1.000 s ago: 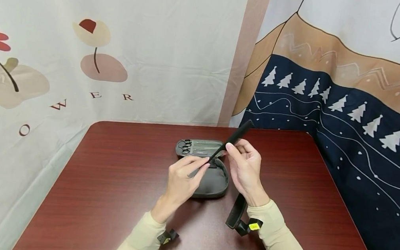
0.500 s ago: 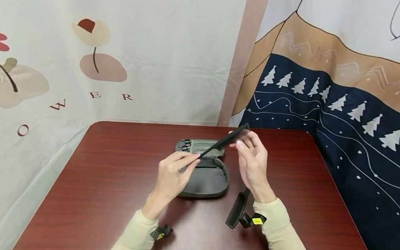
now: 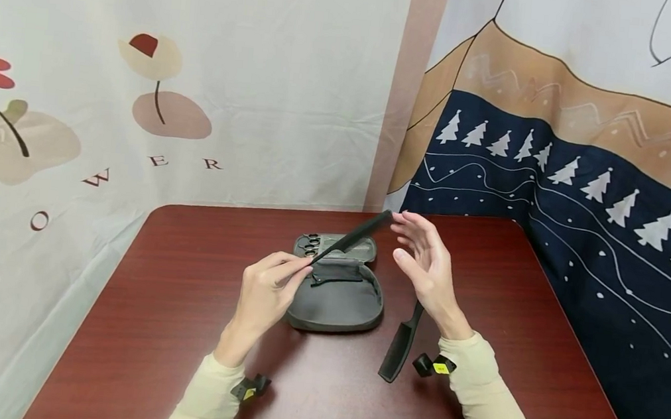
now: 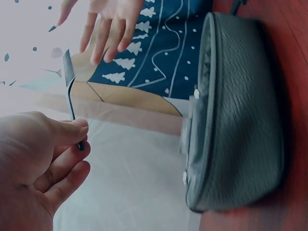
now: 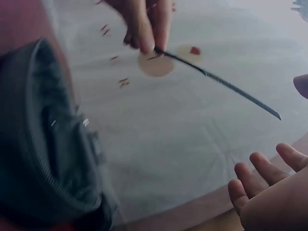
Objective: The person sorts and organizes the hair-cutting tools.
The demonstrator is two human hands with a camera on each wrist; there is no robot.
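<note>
A black comb [image 3: 351,239] is raised above the counter [image 3: 185,289], crossing the open zippered case [image 3: 335,309] in the head view. The step in hand appears to be handling it in mid-air. Fingers of the left hand [image 3: 265,290] pinch its handle end; those of the right hand [image 3: 429,264] are parted, holding nothing, just beside its tip. The next move probably calls for a steady pinch, clear of the second comb [image 3: 398,351].

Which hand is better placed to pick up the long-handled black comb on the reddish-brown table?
Probably the right hand: it holds nothing and, in the head view, is nearer that comb. The left hand is occupied, pinching another black comb.
</note>
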